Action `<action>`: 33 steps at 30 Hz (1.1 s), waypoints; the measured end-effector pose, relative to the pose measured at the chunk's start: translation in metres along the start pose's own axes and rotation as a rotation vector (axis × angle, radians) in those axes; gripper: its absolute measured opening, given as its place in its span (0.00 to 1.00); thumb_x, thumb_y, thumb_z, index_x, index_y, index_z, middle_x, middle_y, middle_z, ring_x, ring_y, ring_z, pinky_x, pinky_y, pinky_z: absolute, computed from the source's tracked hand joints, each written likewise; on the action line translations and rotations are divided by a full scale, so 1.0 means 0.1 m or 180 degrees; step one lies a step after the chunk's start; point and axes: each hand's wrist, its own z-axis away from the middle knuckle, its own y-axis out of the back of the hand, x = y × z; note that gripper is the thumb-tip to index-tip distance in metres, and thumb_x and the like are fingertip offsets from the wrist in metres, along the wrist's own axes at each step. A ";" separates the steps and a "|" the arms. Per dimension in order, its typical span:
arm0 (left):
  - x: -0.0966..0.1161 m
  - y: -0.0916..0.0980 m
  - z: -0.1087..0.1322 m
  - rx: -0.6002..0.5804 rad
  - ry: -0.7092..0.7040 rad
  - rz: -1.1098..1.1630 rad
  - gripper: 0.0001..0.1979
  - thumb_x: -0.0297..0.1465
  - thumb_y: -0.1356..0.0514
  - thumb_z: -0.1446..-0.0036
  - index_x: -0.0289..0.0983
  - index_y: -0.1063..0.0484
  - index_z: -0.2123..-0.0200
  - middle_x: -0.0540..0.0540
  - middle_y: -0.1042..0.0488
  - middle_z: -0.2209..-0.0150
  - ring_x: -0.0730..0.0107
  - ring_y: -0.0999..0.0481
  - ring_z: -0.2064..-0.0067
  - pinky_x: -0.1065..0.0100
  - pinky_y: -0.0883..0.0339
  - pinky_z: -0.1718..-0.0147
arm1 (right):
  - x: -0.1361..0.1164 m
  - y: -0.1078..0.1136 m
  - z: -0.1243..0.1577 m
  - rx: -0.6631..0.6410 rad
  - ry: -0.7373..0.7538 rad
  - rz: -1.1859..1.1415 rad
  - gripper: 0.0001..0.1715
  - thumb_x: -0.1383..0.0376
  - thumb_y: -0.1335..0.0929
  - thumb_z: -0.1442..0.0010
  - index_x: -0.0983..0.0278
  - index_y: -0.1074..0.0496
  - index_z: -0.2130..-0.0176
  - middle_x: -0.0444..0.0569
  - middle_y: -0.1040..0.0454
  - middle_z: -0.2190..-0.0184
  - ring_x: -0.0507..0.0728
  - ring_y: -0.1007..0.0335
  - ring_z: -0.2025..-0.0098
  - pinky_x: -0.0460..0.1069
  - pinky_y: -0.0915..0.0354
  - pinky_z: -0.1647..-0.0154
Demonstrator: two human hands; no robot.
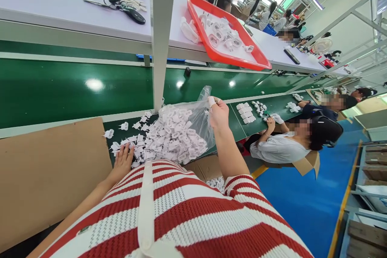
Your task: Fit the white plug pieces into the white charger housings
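A large heap of white plastic plug pieces point(175, 135) lies on the green work surface in front of my body. My right hand point(218, 111) is closed on the edge of a clear plastic bag point(202, 119), lifting it at the heap's right side. The bag's lower part meets the heap. My left hand point(123, 159) rests flat with its fingers spread at the heap's left edge, touching the white pieces there. A few loose pieces point(123, 125) lie just beyond the left fingertips.
Brown cardboard point(54, 169) covers the left side. A metal post point(160, 40) rises before me. On the upper shelf are a red tray point(236, 58) of white parts and scissors point(99, 4). At right, a person point(281, 147) handles small parts.
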 end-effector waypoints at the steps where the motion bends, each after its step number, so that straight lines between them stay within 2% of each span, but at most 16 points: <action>1: 0.01 0.02 0.01 -0.0021 -0.0002 -0.0013 0.52 0.51 0.43 0.39 0.32 0.64 0.24 0.29 0.65 0.25 0.40 0.71 0.24 0.40 0.67 0.29 | 0.11 0.07 -0.04 0.0129 -0.0064 0.0104 0.21 0.53 0.25 0.46 0.65 0.24 0.58 0.41 0.32 0.73 0.47 0.43 0.74 0.44 0.43 0.73; 5: 0.02 0.07 0.07 -0.0147 -0.0055 -0.0164 0.49 0.51 0.44 0.39 0.37 0.61 0.24 0.32 0.66 0.24 0.39 0.70 0.24 0.36 0.69 0.30 | 0.60 0.34 -0.14 0.0508 -0.0180 0.0651 0.26 0.49 0.27 0.46 0.67 0.24 0.57 0.43 0.28 0.70 0.49 0.39 0.71 0.45 0.40 0.71; 10: 0.00 0.06 0.08 -0.0083 -0.0148 -0.0227 0.48 0.50 0.43 0.38 0.40 0.63 0.24 0.34 0.68 0.24 0.39 0.70 0.24 0.37 0.68 0.30 | 1.06 0.55 -0.10 0.0591 -0.0123 0.1263 0.29 0.51 0.34 0.42 0.72 0.25 0.53 0.51 0.25 0.64 0.54 0.32 0.64 0.49 0.33 0.62; 13: -0.01 0.05 0.05 -0.0042 -0.0186 -0.0234 0.49 0.50 0.42 0.38 0.42 0.65 0.24 0.34 0.68 0.24 0.39 0.71 0.25 0.37 0.68 0.30 | 1.29 0.63 0.16 0.0586 0.0034 0.1728 0.31 0.54 0.35 0.43 0.70 0.25 0.48 0.61 0.26 0.50 0.63 0.31 0.49 0.57 0.33 0.46; 15: -0.02 0.04 0.04 -0.0039 -0.0205 -0.0230 0.50 0.50 0.41 0.38 0.41 0.64 0.24 0.34 0.68 0.24 0.39 0.71 0.25 0.37 0.68 0.30 | 1.48 0.67 0.49 0.0525 0.0230 0.2129 0.37 0.55 0.33 0.45 0.68 0.29 0.40 0.66 0.36 0.36 0.69 0.42 0.35 0.64 0.43 0.34; 16: -0.02 0.03 0.03 -0.0035 -0.0207 -0.0226 0.50 0.51 0.41 0.39 0.40 0.64 0.24 0.33 0.68 0.24 0.39 0.72 0.25 0.37 0.69 0.30 | 1.58 0.69 0.68 0.0404 0.0348 0.2368 0.41 0.55 0.31 0.46 0.67 0.32 0.36 0.66 0.42 0.32 0.72 0.50 0.30 0.67 0.50 0.31; 18: -0.03 0.01 0.03 -0.0030 -0.0193 -0.0210 0.50 0.52 0.42 0.39 0.39 0.63 0.24 0.33 0.69 0.24 0.39 0.73 0.25 0.37 0.70 0.30 | 1.81 0.70 1.06 -0.0492 0.0797 0.3523 0.51 0.52 0.31 0.44 0.67 0.43 0.29 0.67 0.51 0.27 0.77 0.64 0.25 0.73 0.57 0.30; 19: -0.04 0.00 0.03 -0.0033 -0.0181 -0.0195 0.50 0.52 0.42 0.39 0.39 0.62 0.24 0.33 0.69 0.24 0.39 0.74 0.25 0.37 0.71 0.30 | 1.92 0.70 1.22 -0.1001 0.0915 0.3902 0.54 0.51 0.30 0.45 0.64 0.46 0.27 0.64 0.54 0.26 0.78 0.69 0.24 0.75 0.60 0.30; 21: -0.05 -0.03 0.03 -0.0049 -0.0164 -0.0153 0.49 0.52 0.42 0.39 0.38 0.60 0.24 0.34 0.69 0.24 0.40 0.75 0.25 0.37 0.72 0.30 | 2.09 0.67 1.46 -0.1857 0.1073 0.4392 0.55 0.51 0.27 0.47 0.56 0.46 0.27 0.59 0.57 0.24 0.82 0.74 0.24 0.78 0.65 0.30; 22: -0.07 -0.04 0.02 -0.0055 -0.0165 -0.0140 0.48 0.51 0.42 0.39 0.38 0.58 0.24 0.34 0.69 0.24 0.40 0.75 0.25 0.37 0.72 0.30 | 2.14 0.64 1.53 -0.2109 0.1097 0.4523 0.55 0.51 0.26 0.47 0.53 0.46 0.27 0.58 0.58 0.24 0.83 0.75 0.24 0.78 0.66 0.31; 24: -0.09 -0.06 0.00 -0.0066 -0.0187 -0.0141 0.48 0.50 0.42 0.40 0.36 0.55 0.24 0.33 0.68 0.24 0.40 0.75 0.25 0.37 0.72 0.30 | 2.21 0.56 1.59 -0.2276 0.1105 0.4665 0.55 0.52 0.26 0.45 0.50 0.48 0.27 0.57 0.60 0.23 0.83 0.75 0.24 0.80 0.68 0.32; 28: -0.13 -0.07 -0.08 -0.0067 -0.0230 -0.0230 0.50 0.48 0.38 0.46 0.34 0.50 0.25 0.32 0.65 0.24 0.39 0.75 0.25 0.38 0.73 0.30 | 2.21 0.43 1.55 -0.2110 0.1166 0.4656 0.52 0.52 0.28 0.40 0.49 0.53 0.26 0.56 0.62 0.23 0.81 0.77 0.24 0.79 0.71 0.31; 33: -0.11 0.00 -0.22 -0.0111 -0.0249 -0.0168 0.55 0.53 0.36 0.49 0.33 0.51 0.26 0.32 0.68 0.24 0.36 0.76 0.25 0.39 0.75 0.30 | 2.22 0.37 1.55 -0.1928 0.1136 0.4729 0.48 0.54 0.31 0.36 0.52 0.52 0.26 0.59 0.56 0.24 0.80 0.74 0.24 0.80 0.72 0.31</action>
